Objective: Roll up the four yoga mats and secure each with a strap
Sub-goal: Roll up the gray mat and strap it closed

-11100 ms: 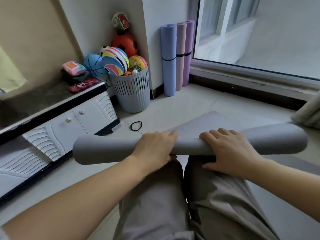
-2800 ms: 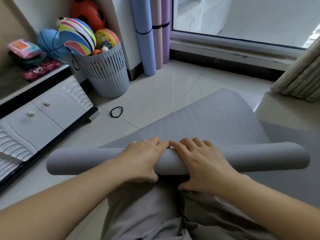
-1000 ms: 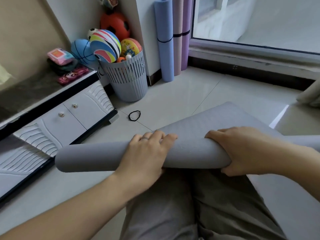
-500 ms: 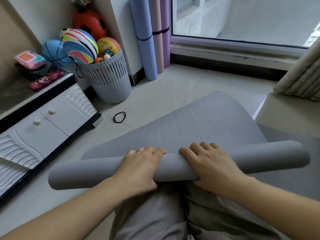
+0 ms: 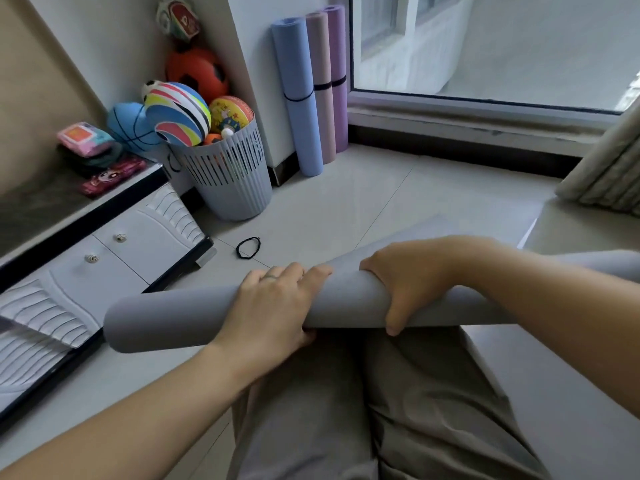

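Observation:
A grey yoga mat point(image 5: 166, 317) lies rolled into a long tube across my lap. Only a short flat flap point(image 5: 412, 233) of it shows beyond the roll. My left hand point(image 5: 273, 306) grips the roll near its middle, fingers over the top and thumb underneath. My right hand point(image 5: 408, 282) wraps the roll just to the right, thumb down its near side. A black strap loop point(image 5: 248, 248) lies on the tile floor beyond the roll. A blue mat point(image 5: 299, 98), a pink mat point(image 5: 323, 57) and a purple mat point(image 5: 338, 50) stand rolled against the wall, each ringed by a black strap.
A grey slatted basket point(image 5: 232, 181) full of balls stands left of the standing mats. A low white cabinet point(image 5: 114, 258) runs along the left. A window sill point(image 5: 485, 119) crosses the back, and a curtain point(image 5: 609, 174) hangs at right.
The roll has taken up more of the flat mat, leaving only a short flap. My right hand went from lying on top to wrapping round the roll.

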